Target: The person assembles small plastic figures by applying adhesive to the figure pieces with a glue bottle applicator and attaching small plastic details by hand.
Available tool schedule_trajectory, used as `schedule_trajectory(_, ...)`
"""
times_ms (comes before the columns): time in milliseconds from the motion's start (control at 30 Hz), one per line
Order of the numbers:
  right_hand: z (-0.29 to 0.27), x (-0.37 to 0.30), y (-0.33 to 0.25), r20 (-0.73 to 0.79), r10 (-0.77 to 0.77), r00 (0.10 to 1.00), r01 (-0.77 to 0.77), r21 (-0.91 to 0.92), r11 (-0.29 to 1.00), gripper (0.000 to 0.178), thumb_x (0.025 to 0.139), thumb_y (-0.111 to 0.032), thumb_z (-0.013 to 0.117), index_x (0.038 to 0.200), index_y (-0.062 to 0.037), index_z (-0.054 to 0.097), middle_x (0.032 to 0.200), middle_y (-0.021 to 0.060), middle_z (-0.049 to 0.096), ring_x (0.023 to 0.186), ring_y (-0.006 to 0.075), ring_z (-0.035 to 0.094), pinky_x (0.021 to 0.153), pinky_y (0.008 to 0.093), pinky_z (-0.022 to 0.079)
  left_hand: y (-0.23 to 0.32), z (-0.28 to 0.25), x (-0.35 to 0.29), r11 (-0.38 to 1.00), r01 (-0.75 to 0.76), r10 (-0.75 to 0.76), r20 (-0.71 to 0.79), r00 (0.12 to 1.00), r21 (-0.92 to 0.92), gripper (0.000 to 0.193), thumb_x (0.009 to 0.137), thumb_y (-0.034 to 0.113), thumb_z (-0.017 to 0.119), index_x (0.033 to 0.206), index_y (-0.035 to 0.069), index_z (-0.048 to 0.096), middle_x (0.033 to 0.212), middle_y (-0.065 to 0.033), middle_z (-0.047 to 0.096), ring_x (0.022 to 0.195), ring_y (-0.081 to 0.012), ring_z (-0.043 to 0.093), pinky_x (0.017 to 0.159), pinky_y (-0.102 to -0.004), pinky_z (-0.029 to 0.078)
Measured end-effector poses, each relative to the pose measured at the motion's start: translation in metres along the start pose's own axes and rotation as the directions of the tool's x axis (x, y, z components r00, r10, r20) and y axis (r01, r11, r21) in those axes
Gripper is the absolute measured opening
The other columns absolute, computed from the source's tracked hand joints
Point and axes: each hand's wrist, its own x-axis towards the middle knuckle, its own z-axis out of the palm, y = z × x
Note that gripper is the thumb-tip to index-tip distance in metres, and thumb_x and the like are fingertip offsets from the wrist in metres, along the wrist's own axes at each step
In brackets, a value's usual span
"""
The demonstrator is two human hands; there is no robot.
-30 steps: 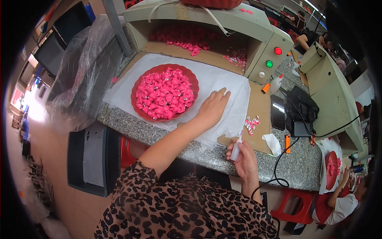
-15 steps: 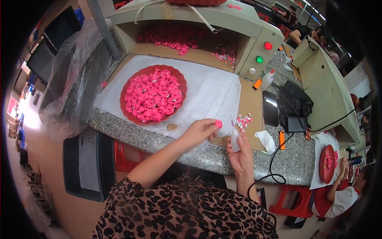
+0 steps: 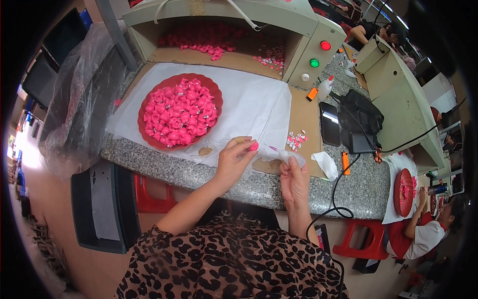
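Observation:
Between the thumb and fingers of my left hand [image 3: 233, 162] is a small pink plastic piece [image 3: 253, 146], held above the front of the white paper [image 3: 251, 107]. My right hand [image 3: 295, 182] grips a translucent glue bottle [image 3: 290, 157] with a thin purple needle tip. The bottle lies tilted, its tip pointing left toward the pink piece, with a small gap between them. Left of my hands stands a red scalloped bowl [image 3: 144, 133] heaped with similar pink pieces [image 3: 180, 112]. A little pile of pink-and-white flat bits [image 3: 297, 140] lies just beyond the bottle.
Behind the paper is a beige machine [image 3: 303, 55] with more pink pieces inside. To the right are a phone [image 3: 329, 123], a black bag [image 3: 361, 122], an orange lighter [image 3: 345, 163], a white scrap [image 3: 326, 165] and a black cable [image 3: 334, 199]. A co-worker [image 3: 420, 224] sits far right.
My right hand has tipped the glue bottle from upright to nearly level, its needle now facing the pink piece. The whole view has shifted slightly, so the bench appears further left and higher.

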Motion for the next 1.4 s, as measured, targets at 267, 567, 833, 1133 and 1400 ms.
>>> schedule_trajectory(267,0.013,-0.014,0.005,0.047,-0.292,0.955,0.285,-0.410,0.866,0.019,0.082,-0.008,0.052,0.096,-0.0001,0.041,0.081,0.0074,0.051,0.065,0.0121,0.052,0.058,0.0226,0.043,-0.010,0.004,-0.005,0.999,-0.031,0.029,-0.090,0.996,-0.016,0.019,0.073,-0.002,0.059,0.092,-0.001,0.059,0.102,-0.0111,0.051,0.082,-0.0153,0.058,0.071,-0.0234,0.049)
schedule_trajectory(567,0.012,-0.016,0.009,0.174,-0.378,0.909,0.409,-0.537,0.737,0.017,0.082,-0.008,0.051,0.092,0.0003,0.040,0.088,0.0081,0.046,0.066,0.0120,0.051,0.058,0.0221,0.043,-0.010,0.005,-0.005,1.000,-0.031,0.031,-0.067,0.997,0.003,0.018,0.072,-0.001,0.060,0.091,-0.002,0.059,0.101,-0.0111,0.051,0.080,-0.0152,0.058,0.070,-0.0236,0.049)
schedule_trajectory(833,0.011,-0.014,0.011,0.229,-0.386,0.894,0.444,-0.574,0.688,0.017,0.082,-0.008,0.051,0.091,0.0007,0.040,0.089,0.0077,0.045,0.066,0.0110,0.050,0.059,0.0220,0.044,-0.009,0.004,-0.005,0.996,-0.072,0.075,-0.050,0.996,0.059,0.018,0.072,-0.001,0.060,0.090,-0.001,0.059,0.099,-0.0106,0.052,0.079,-0.0150,0.058,0.068,-0.0234,0.049)
schedule_trajectory(1133,0.012,-0.014,0.011,0.224,-0.386,0.895,0.441,-0.578,0.687,0.016,0.082,-0.008,0.051,0.090,0.0003,0.040,0.085,0.0073,0.045,0.064,0.0106,0.050,0.058,0.0215,0.043,-0.010,0.004,-0.005,0.999,-0.038,0.040,-0.048,0.998,0.036,0.018,0.072,-0.001,0.060,0.090,-0.002,0.059,0.098,-0.0103,0.052,0.080,-0.0149,0.057,0.069,-0.0235,0.049)
schedule_trajectory(1400,0.011,-0.013,0.012,0.235,-0.392,0.889,0.452,-0.579,0.679,0.016,0.082,-0.008,0.051,0.090,0.0003,0.040,0.086,0.0073,0.045,0.063,0.0108,0.050,0.057,0.0215,0.043,-0.008,0.004,-0.005,0.999,-0.037,0.038,-0.046,0.998,0.030,0.018,0.073,-0.001,0.060,0.091,-0.002,0.059,0.099,-0.0102,0.051,0.080,-0.0147,0.057,0.070,-0.0232,0.049)
